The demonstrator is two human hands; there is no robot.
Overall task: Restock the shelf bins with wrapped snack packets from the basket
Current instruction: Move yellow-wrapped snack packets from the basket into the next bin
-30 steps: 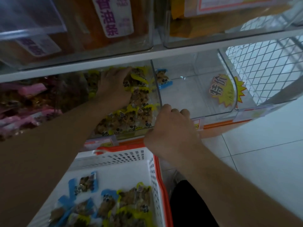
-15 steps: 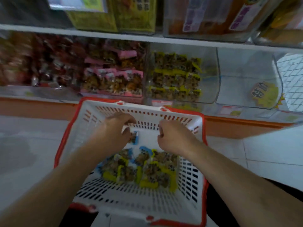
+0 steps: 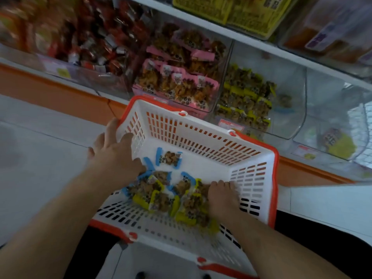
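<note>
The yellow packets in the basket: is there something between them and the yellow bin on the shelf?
Nothing visible blocks the way. The yellow packets lie in the basket, open on top, and the right hand already rests on them. The yellow bin stands just behind the basket's far rim, and its open front faces the person.

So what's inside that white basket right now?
The basket holds blue-edged packets and yellow-edged packets. The right hand covers some, so anything beneath it stays hidden.
</note>
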